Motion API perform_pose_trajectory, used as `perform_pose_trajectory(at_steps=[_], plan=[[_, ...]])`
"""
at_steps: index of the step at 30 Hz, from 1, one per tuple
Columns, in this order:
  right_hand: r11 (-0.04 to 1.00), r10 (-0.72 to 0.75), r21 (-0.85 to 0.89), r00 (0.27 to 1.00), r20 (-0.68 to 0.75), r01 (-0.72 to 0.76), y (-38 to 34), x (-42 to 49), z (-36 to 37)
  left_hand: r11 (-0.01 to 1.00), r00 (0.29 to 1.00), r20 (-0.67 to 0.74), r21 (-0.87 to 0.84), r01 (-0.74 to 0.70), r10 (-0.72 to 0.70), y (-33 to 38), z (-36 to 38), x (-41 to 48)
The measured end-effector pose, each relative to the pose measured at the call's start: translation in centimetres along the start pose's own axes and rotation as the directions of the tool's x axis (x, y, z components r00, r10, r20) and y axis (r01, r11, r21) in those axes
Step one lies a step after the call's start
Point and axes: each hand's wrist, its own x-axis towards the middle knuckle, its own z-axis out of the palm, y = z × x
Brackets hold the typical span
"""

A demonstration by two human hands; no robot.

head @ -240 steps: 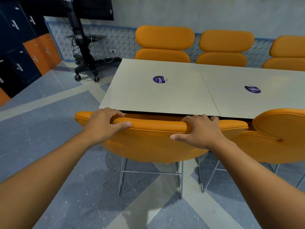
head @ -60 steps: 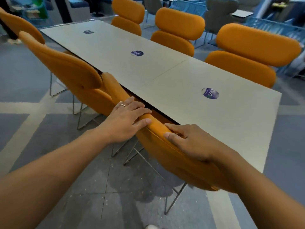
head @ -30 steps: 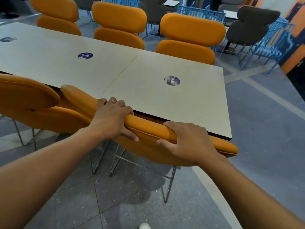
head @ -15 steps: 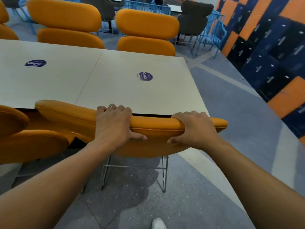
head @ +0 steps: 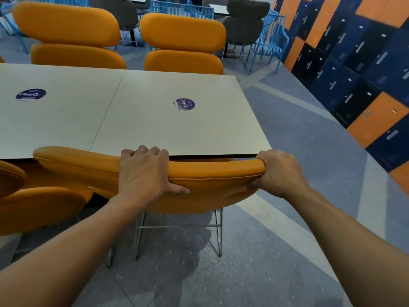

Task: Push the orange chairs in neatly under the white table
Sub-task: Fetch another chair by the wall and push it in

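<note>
orange chair (head: pixel 212 189) backrest gripped by left hand (head: pixel 143 173) and right hand (head: pixel 276 173) at white table (head: pixel 177 125).

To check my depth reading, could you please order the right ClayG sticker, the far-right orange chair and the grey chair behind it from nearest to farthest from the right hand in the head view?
From the right hand:
1. The ClayG sticker, right panel of the white table.
2. The far-right orange chair, across the table.
3. The grey chair, behind that.

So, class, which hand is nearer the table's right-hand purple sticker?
Left. The left hand grips the chair back nearly opposite the sticker; the right hand grips its end beside the table corner.
</note>
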Motion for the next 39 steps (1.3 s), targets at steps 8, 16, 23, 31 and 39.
perform_pose_trajectory(at_steps=[8,16,23,31,39], plan=[[0.998,-0.055,-0.042,0.997,-0.051,0.052,-1.4,-2.1,0.4,0.998,0.998,0.014,-0.017,-0.063,0.064,-2.2,0.2,-0.4],[0.986,-0.155,-0.057,0.988,0.022,0.156,-0.4,-0.9,0.1,0.999,0.999,-0.038,-0.043,-0.034,0.032,-2.0,0.6,-0.6],[0.992,-0.126,-0.023,0.990,0.060,0.128,2.7,0.6,-0.6,0.996,0.999,-0.033,-0.080,0.037,-0.040,1.4,0.1,-0.3],[0.998,-0.064,0.013,0.996,0.064,0.063,6.5,1.0,-2.0,0.997,0.996,-0.055,-0.042,0.066,-0.069,6.5,-0.3,-0.4],[0.998,-0.033,-0.057,0.999,0.028,0.035,5.7,0.0,-0.8,0.998,0.998,-0.053,-0.061,0.014,-0.017,4.8,-0.2,-0.8]])
